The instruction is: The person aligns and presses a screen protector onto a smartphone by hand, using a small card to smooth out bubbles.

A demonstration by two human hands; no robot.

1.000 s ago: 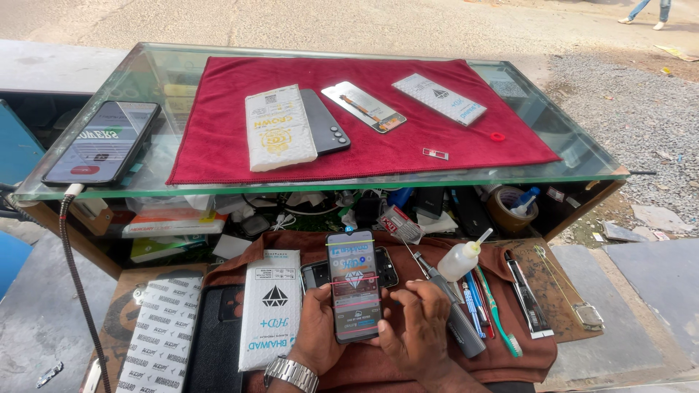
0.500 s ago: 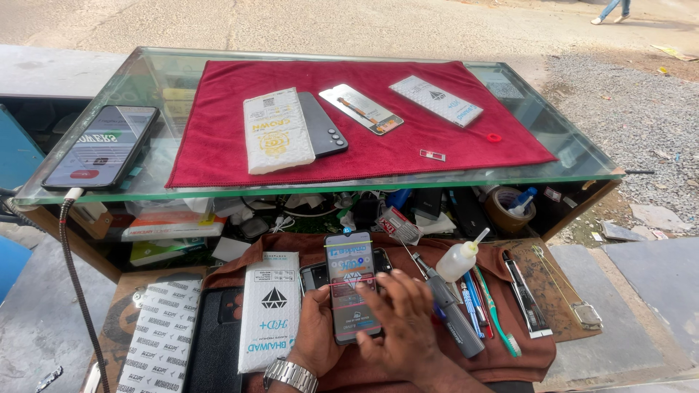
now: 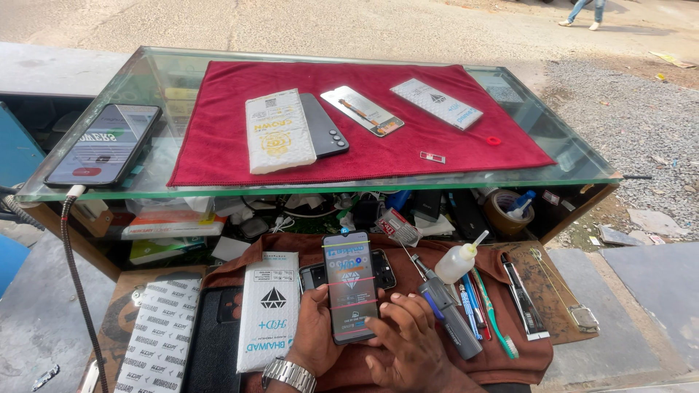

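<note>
My left hand (image 3: 314, 331), a metal watch on its wrist, holds a lit smartphone (image 3: 350, 285) upright over a brown cloth (image 3: 510, 349) on the low board. My right hand (image 3: 409, 343) rests beside the phone's lower right edge, fingers spread and touching it. A second phone (image 3: 380, 268) lies flat behind the held one. A white flat packet (image 3: 270, 309) lies just left of my left hand.
A glass counter (image 3: 575, 156) carries a red mat (image 3: 226, 138) with a white packet (image 3: 278, 131), a dark phone (image 3: 325, 135) and two flat packages. A charging phone (image 3: 103, 143) lies at its left. Right of my hands: a grey tool (image 3: 450, 319), a squeeze bottle (image 3: 459, 260), pens, a toothbrush.
My right hand has slid lower along the phone's right side. The phone is held a little lower and nearer the board.
</note>
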